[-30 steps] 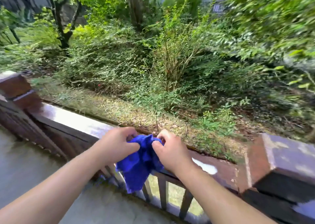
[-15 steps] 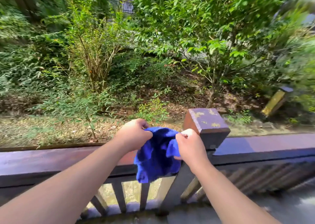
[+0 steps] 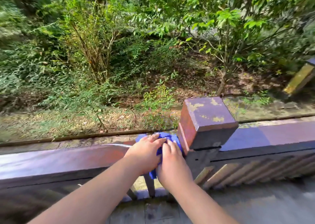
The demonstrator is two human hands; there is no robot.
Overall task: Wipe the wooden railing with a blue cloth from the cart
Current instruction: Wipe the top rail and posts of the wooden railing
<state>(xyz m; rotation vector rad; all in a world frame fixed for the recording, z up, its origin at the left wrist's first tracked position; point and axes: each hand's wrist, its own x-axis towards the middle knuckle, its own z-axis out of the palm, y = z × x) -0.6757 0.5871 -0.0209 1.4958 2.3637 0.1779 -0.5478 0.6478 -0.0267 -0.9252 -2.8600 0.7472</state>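
Note:
The dark wooden railing [image 3: 59, 160] runs across the view, with a square post [image 3: 207, 120] rising from it right of centre. A blue cloth [image 3: 167, 137] lies on the rail top, pressed against the post's left side. My left hand [image 3: 146, 154] lies flat on the cloth. My right hand [image 3: 172, 162] overlaps it from the right, fingers on the cloth. Most of the cloth is hidden under both hands; a blue corner hangs below them [image 3: 152, 174].
Slanted wooden balusters [image 3: 247, 171] fill the rail's lower part on the right. Beyond the railing are bushes and small trees [image 3: 95, 45] and leaf-strewn ground. A yellowish tilted post [image 3: 298, 79] stands at far right. Paved floor [image 3: 255, 205] lies below me.
Both hands have lowered the cloth from mid-air onto the rail top beside the post and now press on it. The view has shifted slightly closer to the post.

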